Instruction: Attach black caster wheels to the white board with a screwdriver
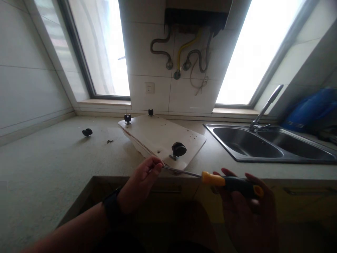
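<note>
My right hand [247, 207] is wrapped round the yellow and dark handle of a screwdriver [223, 181], whose shaft points left. At the shaft's tip, the thumb and fingers of my left hand [143, 182] are pinched together; whatever small thing they hold is hidden. Both hands are in front of a white board [155, 135] lying on the countertop. A caster [179, 149] with a metal plate stands on the board's near corner, and two more casters, one at the left corner [127, 118] and one at the back [150, 112], stand upright. Small holes dot its right corner.
A loose caster [87, 132] lies on the countertop [52, 158] at left, near a few small dark screws [110, 141]. A double steel sink [247, 142] with a faucet [265, 107] is at right, beside a blue bag-like thing [310, 109]. Below the counter edge is a drawer handle [165, 190].
</note>
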Available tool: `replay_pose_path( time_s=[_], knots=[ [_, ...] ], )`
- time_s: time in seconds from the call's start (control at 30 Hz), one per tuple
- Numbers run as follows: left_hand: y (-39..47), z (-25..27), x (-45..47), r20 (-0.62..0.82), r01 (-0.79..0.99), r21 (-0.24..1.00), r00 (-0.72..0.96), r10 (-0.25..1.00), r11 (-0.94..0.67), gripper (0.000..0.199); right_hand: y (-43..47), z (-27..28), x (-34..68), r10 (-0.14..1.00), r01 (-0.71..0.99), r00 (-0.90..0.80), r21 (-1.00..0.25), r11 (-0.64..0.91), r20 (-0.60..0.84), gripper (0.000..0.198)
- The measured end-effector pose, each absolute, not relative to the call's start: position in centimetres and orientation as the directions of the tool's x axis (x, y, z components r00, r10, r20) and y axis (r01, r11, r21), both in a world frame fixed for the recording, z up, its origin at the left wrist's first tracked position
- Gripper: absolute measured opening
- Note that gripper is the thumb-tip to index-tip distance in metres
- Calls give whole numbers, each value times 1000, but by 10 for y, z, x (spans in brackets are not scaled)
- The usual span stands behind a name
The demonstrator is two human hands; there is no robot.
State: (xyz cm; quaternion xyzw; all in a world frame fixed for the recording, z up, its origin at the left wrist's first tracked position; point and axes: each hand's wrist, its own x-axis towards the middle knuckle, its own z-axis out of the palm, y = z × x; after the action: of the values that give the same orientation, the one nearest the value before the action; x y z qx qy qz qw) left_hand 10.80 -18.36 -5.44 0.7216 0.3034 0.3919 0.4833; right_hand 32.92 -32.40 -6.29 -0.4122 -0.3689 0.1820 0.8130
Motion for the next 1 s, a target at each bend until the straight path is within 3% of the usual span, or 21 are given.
replay_pose_path(
  time_s=[0.1,0.2,0.3,0.37,0.57,0.83,1.0],
  knots=[
    [-163,-28,107,338,137,855,585,737,-500,29,-307,-42,333,525,112,644,-748,654,556,44],
    [-138,-11,105,425,192,681,682,595,-707,23,-287,-18,339,445,275,606,-699,660,659,50],
    [-117,-6,106,489,176,505,748,449,-845,19,-265,10,345,452,424,485,-653,628,749,55],
    [-106,-8,109,505,154,457,766,399,-876,18,-248,29,348,463,456,369,-591,665,806,50],
    [-88,-15,126,510,118,453,778,365,-884,16,-200,74,354,597,449,96,-570,688,797,49],
    [-81,-18,135,501,126,464,778,378,-877,15,-164,102,342,733,508,-39,-618,600,679,56],
    [-82,-24,133,475,124,438,809,347,-890,15,-159,105,328,758,615,-163,-536,579,631,58]
  ],
)
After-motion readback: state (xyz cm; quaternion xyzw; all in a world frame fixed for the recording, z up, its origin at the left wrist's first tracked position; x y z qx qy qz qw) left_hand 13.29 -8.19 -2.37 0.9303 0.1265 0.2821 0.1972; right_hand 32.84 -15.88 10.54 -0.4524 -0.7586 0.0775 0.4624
